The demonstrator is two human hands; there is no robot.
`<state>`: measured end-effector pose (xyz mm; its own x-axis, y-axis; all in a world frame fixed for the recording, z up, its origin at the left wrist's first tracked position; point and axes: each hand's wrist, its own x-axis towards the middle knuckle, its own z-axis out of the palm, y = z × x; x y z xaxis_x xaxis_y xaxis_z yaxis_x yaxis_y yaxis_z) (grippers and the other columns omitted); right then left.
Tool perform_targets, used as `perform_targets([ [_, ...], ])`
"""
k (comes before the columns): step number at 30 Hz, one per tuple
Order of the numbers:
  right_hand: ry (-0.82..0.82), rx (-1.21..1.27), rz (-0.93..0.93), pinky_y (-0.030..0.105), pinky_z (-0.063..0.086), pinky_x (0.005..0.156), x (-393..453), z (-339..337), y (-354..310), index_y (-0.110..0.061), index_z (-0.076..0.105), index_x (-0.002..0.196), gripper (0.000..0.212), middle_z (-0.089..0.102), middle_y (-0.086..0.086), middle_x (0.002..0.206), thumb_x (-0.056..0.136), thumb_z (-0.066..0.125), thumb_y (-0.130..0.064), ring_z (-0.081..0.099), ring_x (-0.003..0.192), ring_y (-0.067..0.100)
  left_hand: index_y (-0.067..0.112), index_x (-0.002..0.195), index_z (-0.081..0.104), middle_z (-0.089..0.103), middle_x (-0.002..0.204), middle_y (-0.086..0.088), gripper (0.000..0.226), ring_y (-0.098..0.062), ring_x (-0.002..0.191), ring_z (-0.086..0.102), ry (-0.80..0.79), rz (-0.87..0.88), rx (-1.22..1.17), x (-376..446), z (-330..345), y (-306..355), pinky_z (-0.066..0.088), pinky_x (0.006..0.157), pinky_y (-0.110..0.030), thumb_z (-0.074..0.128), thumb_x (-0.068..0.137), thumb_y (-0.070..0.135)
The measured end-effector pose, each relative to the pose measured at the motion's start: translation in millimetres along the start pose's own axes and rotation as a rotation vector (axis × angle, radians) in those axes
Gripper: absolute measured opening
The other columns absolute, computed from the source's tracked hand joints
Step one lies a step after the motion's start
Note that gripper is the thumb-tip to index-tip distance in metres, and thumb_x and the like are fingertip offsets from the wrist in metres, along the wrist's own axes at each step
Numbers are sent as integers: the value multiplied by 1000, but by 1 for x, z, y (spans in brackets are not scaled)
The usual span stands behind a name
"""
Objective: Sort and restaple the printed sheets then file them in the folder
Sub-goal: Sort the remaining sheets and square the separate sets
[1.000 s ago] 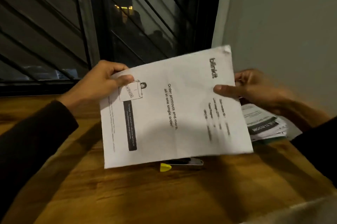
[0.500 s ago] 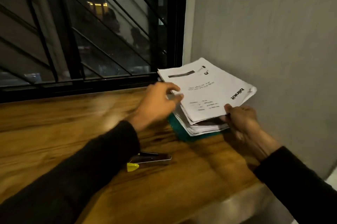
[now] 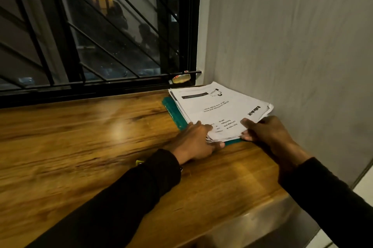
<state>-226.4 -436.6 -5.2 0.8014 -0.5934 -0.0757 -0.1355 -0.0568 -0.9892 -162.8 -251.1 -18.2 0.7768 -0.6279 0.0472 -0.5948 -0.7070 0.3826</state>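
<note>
A stack of printed sheets (image 3: 218,109) lies on a teal folder (image 3: 172,111) at the back right corner of the wooden table, against the wall. The top sheet carries a "blinkit" logo. My left hand (image 3: 198,140) grips the stack's near left corner, fingers curled under its edge. My right hand (image 3: 262,130) holds the near right corner, thumb on top of the top sheet. Only a yellow tip of the stapler (image 3: 139,162) shows beside my left sleeve; the remainder is hidden.
The wooden table (image 3: 90,136) stretches left from the stack. A barred dark window (image 3: 101,35) runs along the back, with a small pale object (image 3: 181,78) on its sill. A grey wall (image 3: 292,45) closes the right side. The table's front edge lies bottom right.
The top sheet, held up in both hands a second ago, now lies on the stack. Both hands have moved to the stack's near corners. The view has swung right.
</note>
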Motion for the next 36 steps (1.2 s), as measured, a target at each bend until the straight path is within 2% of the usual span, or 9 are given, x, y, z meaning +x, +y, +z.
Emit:
perform_targets([
  [2, 160, -204, -127, 38, 56, 63, -2, -7, 6, 3, 63, 93, 27, 69, 15, 72, 87, 69, -23, 63, 54, 22, 21, 150, 38, 47, 140, -5, 72, -24, 131, 42, 6, 5, 15, -2, 2, -2, 42, 106, -41, 56, 91, 58],
  [6, 249, -453, -154, 37, 52, 74, -8, -16, 10, -7, 59, 92, 35, 68, 6, 81, 85, 68, -40, 65, 76, 25, 18, 147, 41, 51, 136, -5, 67, -23, 126, 46, 42, 18, 20, -5, 6, -1, 45, 102, -40, 56, 93, 56],
  [10, 76, -50, 35, 37, 59, 68, -15, -6, -4, -10, 63, 87, 21, 73, 14, 84, 87, 70, -30, 66, 62, 22, 17, 146, 43, 51, 137, -6, 66, -24, 126, 47, 57, 15, 31, -7, 5, 2, 46, 101, -39, 56, 93, 54],
  [14, 118, 228, 111, 38, 58, 75, -16, 1, -11, -8, 50, 87, 25, 69, 17, 83, 88, 69, -24, 63, 71, 23, 16, 144, 46, 52, 137, -7, 65, -24, 126, 48, 66, 14, 29, -10, 1, 4, 47, 100, -37, 58, 93, 53],
  [19, 80, -2, 56, 31, 49, 52, -9, -4, -2, 5, 64, 92, 30, 61, 14, 66, 83, 74, -22, 52, 50, 19, 15, 144, 48, 51, 142, -6, 70, -22, 127, 49, 41, -20, -1, -19, -9, 0, 45, 98, -32, 64, 88, 56],
  [21, 60, -167, -27, 32, 53, 52, -6, -6, 1, -8, 68, 94, 27, 69, 11, 71, 79, 78, -28, 59, 52, 21, 14, 142, 50, 52, 142, -4, 73, -20, 126, 50, 24, -92, -94, -22, -18, -1, 44, 97, -30, 64, 86, 59],
  [25, 63, -356, -115, 52, 57, 78, 14, -10, 18, -24, 67, 90, 39, 74, 0, 89, 61, 81, -44, 72, 80, 24, 10, 135, 49, 53, 130, 1, 68, -18, 117, 52, 52, -288, -586, -12, -31, 0, 47, 91, -32, 65, 87, 56],
  [29, 99, -438, -103, 52, 58, 75, 18, -8, 17, -25, 64, 90, 45, 74, -2, 91, 55, 84, -44, 71, 82, 27, 12, 130, 51, 62, 112, -2, 56, -13, 88, 55, 159, -407, -1034, 9, -34, -5, 44, 65, -25, 72, 87, 41],
  [36, 95, -501, -104, 49, 58, 78, 12, -3, 8, -22, 60, 81, 30, 73, 0, 92, 67, 85, -32, 70, 82, 26, 7, 118, 55, 49, 74, 1, 34, -9, 55, 39, 268, -528, -1232, 27, -36, -14, 35, 48, -18, 64, 92, 27],
])
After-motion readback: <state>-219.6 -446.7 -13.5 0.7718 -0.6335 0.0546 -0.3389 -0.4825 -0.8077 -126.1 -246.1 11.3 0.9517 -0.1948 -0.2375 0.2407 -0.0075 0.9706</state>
